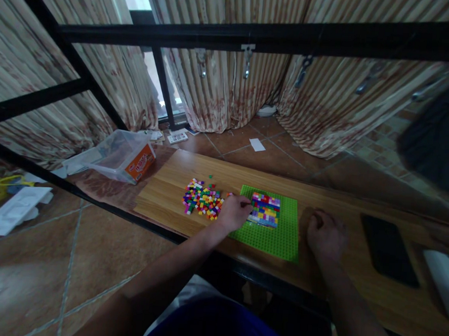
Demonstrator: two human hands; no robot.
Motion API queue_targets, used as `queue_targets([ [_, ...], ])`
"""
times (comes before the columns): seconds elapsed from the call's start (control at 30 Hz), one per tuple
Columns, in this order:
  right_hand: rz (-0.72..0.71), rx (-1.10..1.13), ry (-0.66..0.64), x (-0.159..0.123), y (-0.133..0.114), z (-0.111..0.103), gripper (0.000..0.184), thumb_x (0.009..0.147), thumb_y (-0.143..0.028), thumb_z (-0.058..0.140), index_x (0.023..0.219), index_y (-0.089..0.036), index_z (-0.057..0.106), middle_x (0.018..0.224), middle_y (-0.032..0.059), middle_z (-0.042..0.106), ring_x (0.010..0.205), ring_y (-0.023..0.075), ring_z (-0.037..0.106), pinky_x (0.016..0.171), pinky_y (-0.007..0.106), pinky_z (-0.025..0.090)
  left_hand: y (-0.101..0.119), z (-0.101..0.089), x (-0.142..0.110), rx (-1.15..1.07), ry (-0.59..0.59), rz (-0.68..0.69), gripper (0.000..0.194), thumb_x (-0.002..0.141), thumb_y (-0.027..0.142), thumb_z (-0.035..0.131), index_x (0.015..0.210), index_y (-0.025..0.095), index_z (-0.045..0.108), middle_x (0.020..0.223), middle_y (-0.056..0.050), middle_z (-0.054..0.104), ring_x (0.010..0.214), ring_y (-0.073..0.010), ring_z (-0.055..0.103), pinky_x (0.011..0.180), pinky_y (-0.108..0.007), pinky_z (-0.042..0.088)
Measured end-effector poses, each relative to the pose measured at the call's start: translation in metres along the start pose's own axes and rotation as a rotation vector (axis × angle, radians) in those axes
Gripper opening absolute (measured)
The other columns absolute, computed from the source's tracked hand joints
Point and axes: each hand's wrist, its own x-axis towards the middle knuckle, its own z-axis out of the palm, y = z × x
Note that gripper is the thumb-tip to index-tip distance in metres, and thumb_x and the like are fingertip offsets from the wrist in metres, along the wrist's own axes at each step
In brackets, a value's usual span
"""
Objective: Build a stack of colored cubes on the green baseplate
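A green studded baseplate (287, 230) lies on the wooden table, with a block of multicoloured toy bricks (265, 210) laid close together in rows on it. My left hand (236, 213) reaches over the plate's left edge, its fingertips pinched at the left side of the brick block. What those fingertips hold is too small to make out. Left of this hand spreads a loose pile of small coloured bricks (203, 199). My right hand (327, 235) rests on the table just right of the baseplate, fingers loosely curled in, with nothing visible in them.
A clear plastic box (115, 153) with an orange label stands beyond the table's left end. A dark flat phone-like slab (389, 249) and a white object (446, 278) lie to the right. Black metal bars (225, 39) cross in front of striped curtains.
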Motion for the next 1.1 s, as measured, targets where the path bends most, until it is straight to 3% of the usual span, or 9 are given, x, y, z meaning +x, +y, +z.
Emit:
queue_targets([
  [0.17,0.006,0.007,-0.007,0.000,0.001,0.001,0.036,0.089,-0.034,0.043,0.104,-0.014,0.069,0.104,0.0162,0.068,0.098,0.0284,0.056,0.090,0.045,0.041,-0.008,0.007,0.007,-0.196,0.011,-0.050,0.022,0.076,0.013,0.069,0.096,0.014,0.076,0.079,-0.002,0.073,0.068,-0.0124,0.064,0.065,-0.021,0.050],
  [0.33,0.012,0.004,-0.005,-0.001,0.000,0.001,0.037,0.089,-0.035,0.043,0.105,-0.015,0.070,0.106,0.0158,0.068,0.100,0.0281,0.057,0.091,0.044,0.041,-0.015,0.007,0.015,-0.366,-0.042,-0.050,0.035,0.068,0.009,0.076,0.102,0.012,0.072,0.070,0.001,0.068,0.059,-0.0090,0.059,0.056,-0.018,0.045],
  [0.53,0.021,0.004,-0.040,-0.001,-0.001,-0.001,0.038,0.088,-0.035,0.043,0.106,-0.015,0.069,0.104,0.0158,0.068,0.098,0.0287,0.057,0.091,0.045,0.041,-0.020,0.009,0.020,-0.544,-0.082,-0.155,0.041,0.065,0.009,0.080,0.105,0.010,0.069,0.061,0.005,0.061,0.050,-0.0061,0.053,0.054,-0.019,0.045],
  [0.77,0.014,-0.004,-0.034,0.000,-0.003,-0.002,0.037,0.088,-0.032,0.043,0.105,-0.013,0.069,0.105,0.0164,0.067,0.099,0.0281,0.056,0.089,0.043,0.041,-0.015,0.011,0.023,-0.446,-0.079,-0.159,0.044,0.066,0.006,0.076,0.108,0.012,0.067,0.061,0.006,0.062,0.051,-0.0075,0.054,0.054,-0.019,0.044],
  [0.93,0.013,-0.009,-0.023,-0.001,-0.003,-0.001,0.037,0.087,-0.033,0.043,0.104,-0.014,0.070,0.102,0.0159,0.067,0.095,0.0280,0.056,0.086,0.043,0.041,-0.016,-0.003,0.009,-0.564,0.002,-0.153,0.036,0.076,0.018,0.073,0.110,0.011,0.065,0.062,0.005,0.061,0.052,-0.0079,0.056,0.054,-0.019,0.046],
  [1.1,-0.008,-0.021,-0.008,-0.001,0.000,0.000,0.039,0.089,-0.036,0.040,0.104,-0.014,0.069,0.097,0.0152,0.067,0.091,0.0279,0.055,0.085,0.042,0.039,-0.044,-0.034,-0.008,-0.551,0.105,-0.081,0.019,0.080,0.025,0.067,0.095,0.013,0.068,0.067,0.002,0.063,0.055,-0.0077,0.056,0.055,-0.019,0.046],
])
